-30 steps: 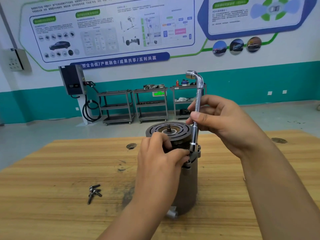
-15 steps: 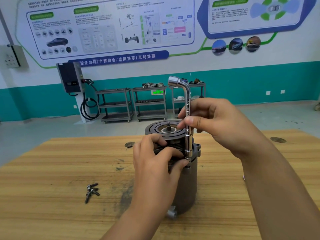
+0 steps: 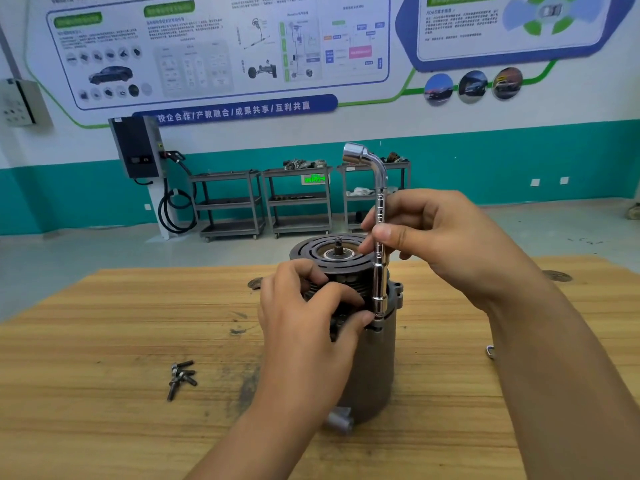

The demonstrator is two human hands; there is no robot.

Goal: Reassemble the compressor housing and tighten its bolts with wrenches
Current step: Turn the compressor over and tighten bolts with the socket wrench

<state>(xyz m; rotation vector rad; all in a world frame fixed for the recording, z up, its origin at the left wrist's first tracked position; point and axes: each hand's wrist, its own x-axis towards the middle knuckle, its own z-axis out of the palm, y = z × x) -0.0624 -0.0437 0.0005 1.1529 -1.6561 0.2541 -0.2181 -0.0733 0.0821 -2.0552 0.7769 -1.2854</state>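
One compressor housing (image 3: 377, 368), upright at mid-desk; left hand (image 3: 304, 327) grips its upper body, likely to steady it. One L-shaped socket wrench (image 3: 380, 265), vertical, its socket down on the near flange, the shaft pinched by right hand (image 3: 446, 244), apparently for spinning. Several loose bolts (image 3: 181, 377) lie well left; bare desk (image 3: 104, 341) runs out toward the left and near edges.

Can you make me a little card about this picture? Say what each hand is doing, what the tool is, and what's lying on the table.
place: wooden table
main thing: compressor, standing upright on the table
tool: wrench, L-shaped, held upright, lower end down on the compressor's rim
right hand: pinches the wrench shaft
left hand: grips the compressor's top part, thumb beside the wrench's lower end
bolts: small loose pile on the table, left of the compressor, nobody touching them
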